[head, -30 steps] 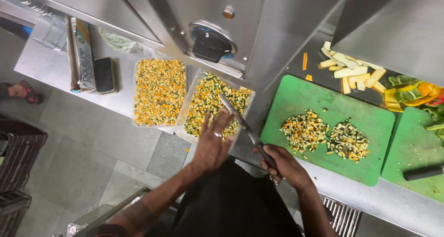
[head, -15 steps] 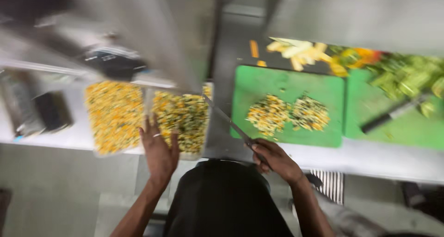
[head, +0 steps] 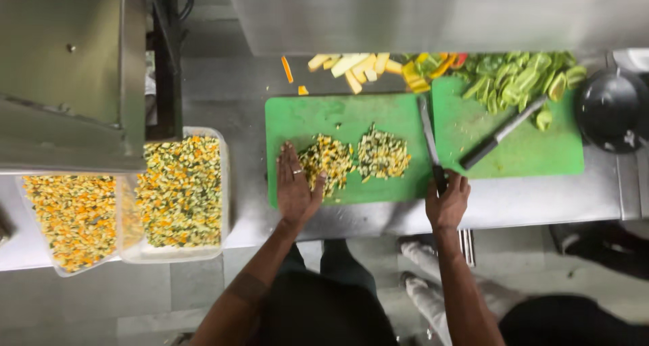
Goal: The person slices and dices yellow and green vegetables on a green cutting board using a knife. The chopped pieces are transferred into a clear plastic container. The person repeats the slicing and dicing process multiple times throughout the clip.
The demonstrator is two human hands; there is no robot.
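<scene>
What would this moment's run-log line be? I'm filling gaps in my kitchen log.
left hand: flat beside chopped vegetable pile | right hand: grips knife | surface: green cutting board | left: two tubs of chopped mix

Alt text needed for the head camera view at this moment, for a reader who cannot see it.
Seen from above, the left hand rests flat on a green cutting board beside two piles of diced vegetables, while the right hand grips a knife lying on the board. Two clear tubs of diced vegetables sit to the left on the steel counter.
</scene>
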